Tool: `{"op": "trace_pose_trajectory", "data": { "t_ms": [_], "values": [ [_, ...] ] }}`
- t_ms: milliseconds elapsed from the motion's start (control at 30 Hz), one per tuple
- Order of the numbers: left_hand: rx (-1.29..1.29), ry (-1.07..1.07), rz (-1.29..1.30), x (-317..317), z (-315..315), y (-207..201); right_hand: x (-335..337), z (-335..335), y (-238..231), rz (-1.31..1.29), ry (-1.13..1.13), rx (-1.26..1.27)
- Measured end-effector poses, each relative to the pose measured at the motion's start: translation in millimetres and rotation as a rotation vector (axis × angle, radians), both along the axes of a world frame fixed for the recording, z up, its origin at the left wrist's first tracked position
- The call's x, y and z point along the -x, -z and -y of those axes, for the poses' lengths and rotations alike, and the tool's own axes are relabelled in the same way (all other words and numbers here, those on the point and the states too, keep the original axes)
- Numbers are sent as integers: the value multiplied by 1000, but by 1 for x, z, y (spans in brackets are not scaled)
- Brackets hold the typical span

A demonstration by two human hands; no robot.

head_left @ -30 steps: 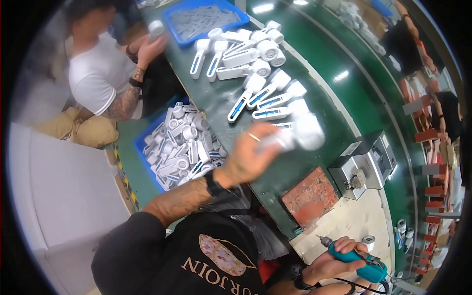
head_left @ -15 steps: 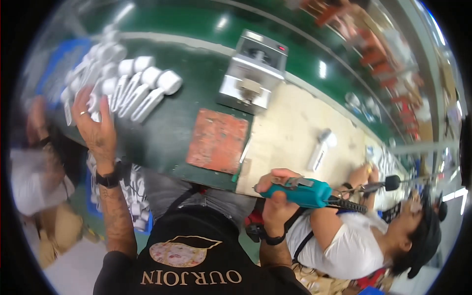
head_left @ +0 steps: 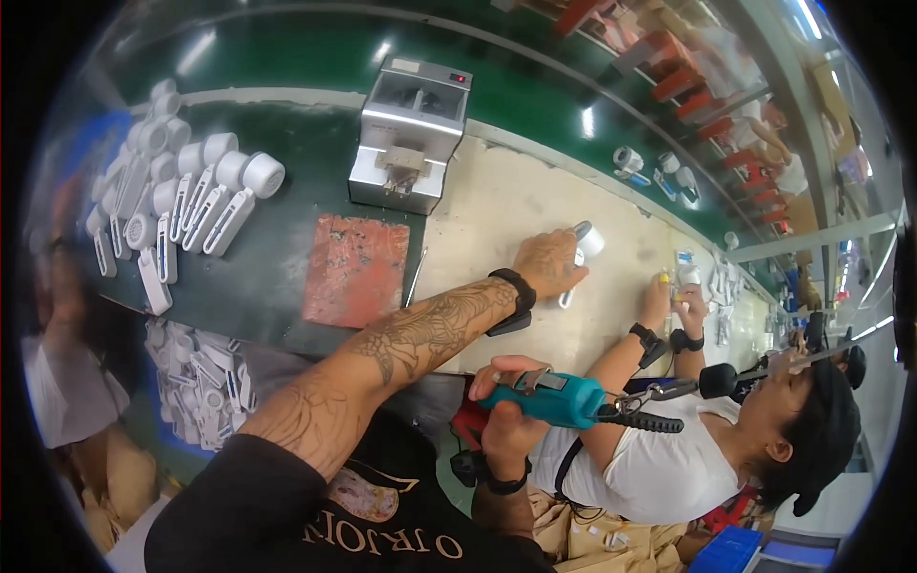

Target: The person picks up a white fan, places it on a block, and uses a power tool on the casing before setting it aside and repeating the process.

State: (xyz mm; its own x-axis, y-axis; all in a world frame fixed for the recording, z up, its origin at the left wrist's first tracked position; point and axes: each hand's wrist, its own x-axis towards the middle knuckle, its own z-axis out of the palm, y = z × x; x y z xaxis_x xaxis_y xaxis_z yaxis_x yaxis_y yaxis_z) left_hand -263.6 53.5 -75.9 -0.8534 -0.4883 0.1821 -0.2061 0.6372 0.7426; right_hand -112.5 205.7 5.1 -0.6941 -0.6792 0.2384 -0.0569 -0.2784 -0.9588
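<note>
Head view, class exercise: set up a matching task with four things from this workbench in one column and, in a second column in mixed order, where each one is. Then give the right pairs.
Things
1. teal power screwdriver
2. white cylindrical part
3. reddish mat
4. grey benchtop machine

Places
A. lying flat on the bench, in front of the machine
B. under the left hand, on the pale bench strip
C. standing at the back, on the green surface
D. gripped in the right hand, off the bench

Pairs: 1-D, 2-B, 3-A, 4-C
</note>
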Motion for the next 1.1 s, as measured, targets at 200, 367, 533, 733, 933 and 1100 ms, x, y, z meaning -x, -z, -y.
{"op": "trace_pose_trajectory", "data": {
  "t_ms": [200, 367, 533, 733, 933, 1100],
  "values": [
    [125, -89, -72, -18, 37, 20, 9, 6, -1, -50, 41, 11],
    [-36, 55, -52, -111, 71, -45, 19, 18, 4, -9, 51, -9],
    [-104, 91, -109, -222, 91, -71, 18, 44, 7, 20, -6, -14],
    [269, -103, -168, -277, 95, -46, 6, 87, 9, 52, -101, -45],
    [211, -85, -234, -285, 105, -31, -2, 112, -16, 22, -142, 27],
    [73, -15, 49, -283, 125, -39, 4, 149, -29, -43, -201, 96]
  ]
}}
